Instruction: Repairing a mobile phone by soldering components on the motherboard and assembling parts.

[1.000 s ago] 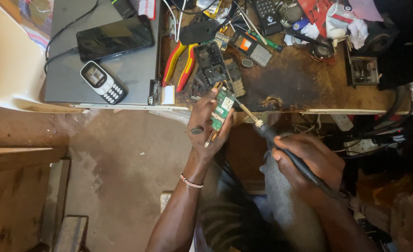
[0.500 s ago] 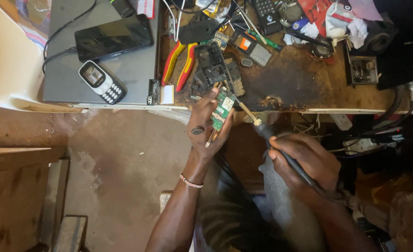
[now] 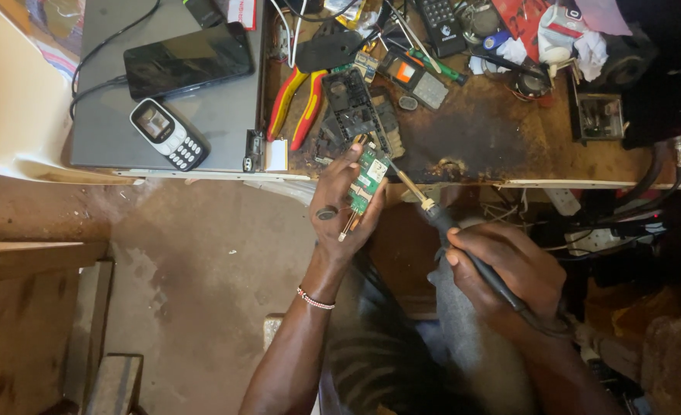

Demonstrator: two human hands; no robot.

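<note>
Green circuit board (image 3: 369, 181) in left hand (image 3: 342, 206), soldering iron (image 3: 463, 247) touching.

the workbench (image 3: 494, 146) is crowded along its far half: a black phone shell (image 3: 354, 104), red-and-yellow pliers (image 3: 298, 104), a green-handled screwdriver (image 3: 432, 68), a keypad handset (image 3: 442, 23), crumpled cloth (image 3: 579, 42) and a small metal box (image 3: 600, 117) lie close together, with little room between them. a bare brown patch near the front edge, between the phone shell and the metal box, gives an open way in. to the left, a grey laptop (image 3: 202, 115) carries a black smartphone (image 3: 188, 60) and a small button phone (image 3: 169, 134); its lower left corner is bare. below the bench edge, the floor (image 3: 202, 277) at left lies open; cables (image 3: 632, 207) hang at right.
</note>
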